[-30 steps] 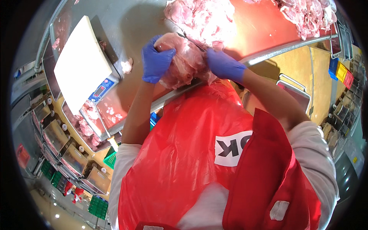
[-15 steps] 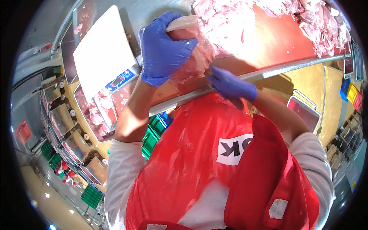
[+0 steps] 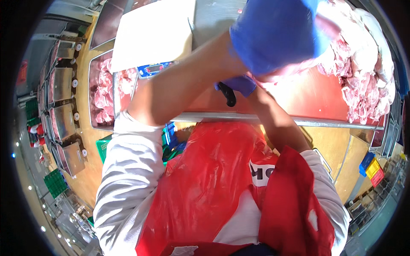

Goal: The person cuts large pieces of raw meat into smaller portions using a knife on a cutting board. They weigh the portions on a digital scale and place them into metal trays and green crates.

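Just outside the left end of the table point(image 3: 309, 96), raw meat pieces point(image 3: 103, 93) are held in a shallow tray point(image 3: 90, 97). On the table's left end, a scale with a blue panel point(image 3: 156, 69) is topped by a broad white board point(image 3: 156, 36), and the panel is partly covered by the left forearm point(image 3: 188, 79).

Inward from the near edge, about midway along the table, a black handle point(image 3: 230, 97) is grasped in the fingers of the blue-gloved right hand point(image 3: 241, 85); no blade can be made out. Above and farther right, toward the far edge, the gloved left hand point(image 3: 276, 36) is blurred, and whether its fingers are clenched or released cannot be told. A blurred pink patch point(image 3: 327, 26), probably raw meat, is seen beside that glove. At the table's right end, a heap of raw meat point(image 3: 363, 87) is spread down toward the near corner.

Half a second earlier, a large cut was gripped by the left hand near the near edge; now the left arm is swung across toward the right, and no cut is seen at that spot. Whether the pink patch is that cut cannot be told. By judgement, the trimming is interrupted and the meat is being handled closer to the heap, with the handle retained.
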A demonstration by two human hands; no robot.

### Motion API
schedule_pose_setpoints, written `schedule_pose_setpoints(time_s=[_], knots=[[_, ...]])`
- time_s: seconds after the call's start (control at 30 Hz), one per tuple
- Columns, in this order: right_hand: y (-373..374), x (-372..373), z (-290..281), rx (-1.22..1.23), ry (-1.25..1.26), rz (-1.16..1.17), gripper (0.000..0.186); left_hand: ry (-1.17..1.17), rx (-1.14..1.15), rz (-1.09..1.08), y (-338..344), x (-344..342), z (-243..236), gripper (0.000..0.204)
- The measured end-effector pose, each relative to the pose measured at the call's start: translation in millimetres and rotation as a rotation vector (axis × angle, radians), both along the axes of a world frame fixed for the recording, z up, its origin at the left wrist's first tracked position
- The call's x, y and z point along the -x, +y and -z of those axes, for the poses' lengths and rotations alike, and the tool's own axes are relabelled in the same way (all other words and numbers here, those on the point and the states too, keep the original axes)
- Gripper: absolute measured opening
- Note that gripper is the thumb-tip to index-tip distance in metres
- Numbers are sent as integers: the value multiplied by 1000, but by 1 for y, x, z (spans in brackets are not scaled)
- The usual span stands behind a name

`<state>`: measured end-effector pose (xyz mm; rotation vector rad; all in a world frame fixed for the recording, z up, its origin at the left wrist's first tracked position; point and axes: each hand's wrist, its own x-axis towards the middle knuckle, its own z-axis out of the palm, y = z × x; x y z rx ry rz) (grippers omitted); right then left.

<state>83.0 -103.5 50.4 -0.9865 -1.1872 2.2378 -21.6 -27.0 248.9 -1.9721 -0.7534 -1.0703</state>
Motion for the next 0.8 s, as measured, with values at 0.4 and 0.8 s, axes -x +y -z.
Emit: schedule_pose_setpoints(time_s=[0.4,0.8], knots=[[-33,-152,-57,-16,-497,541,22,-406,454,280,9,109,-135,9],[-30,-176,-22,-10,-399,560,22,-2031,968,888,28,399,96,43]])
